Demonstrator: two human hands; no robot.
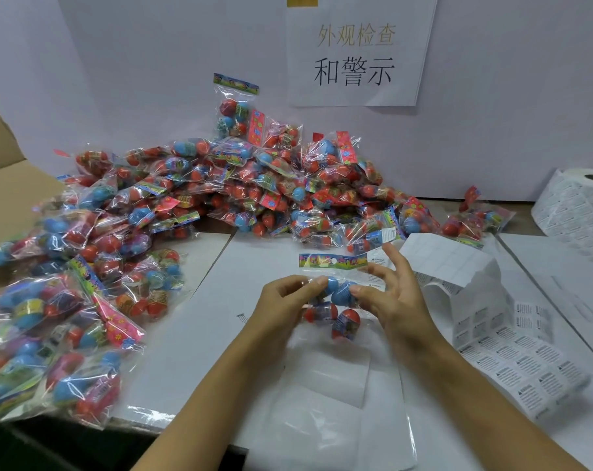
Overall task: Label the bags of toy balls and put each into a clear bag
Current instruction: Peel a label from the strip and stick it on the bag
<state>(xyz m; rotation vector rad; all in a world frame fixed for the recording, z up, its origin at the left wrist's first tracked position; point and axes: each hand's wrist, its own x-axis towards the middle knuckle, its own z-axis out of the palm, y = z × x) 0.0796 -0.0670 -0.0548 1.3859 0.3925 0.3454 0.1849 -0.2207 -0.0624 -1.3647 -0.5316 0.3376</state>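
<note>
Crinkly clear film is wrapping the bag of toy balls (336, 300), which is lying between the two hands near the middle of the bench (200, 334). Its printed card header (332, 260) is pointing toward the far edge, with a small white warning label (376, 259) sitting at the header's right end. Smooth, egg-shaped blue and red balls are bulging through the film.

The left hand (281, 302) is pinching the bag's left side with curled fingertips. The right hand (395, 297) is touching the right side with thumb and forefinger while its other fingers are spreading upward, relaxed.

A flat, glossy clear bag (325, 396) is lying under the wrists toward the near edge, catching the light.

A heaped pile of bagged balls (220, 188) is spreading along the far edge and down the left edge, all shiny and crumpled. A paper strip of labels (512, 362) is trailing across the right side of the bench, running back to a thick white label roll (577, 202) at the far right corner. A white paper sign (356, 52) with printed characters is hanging on the pale wall behind.
</note>
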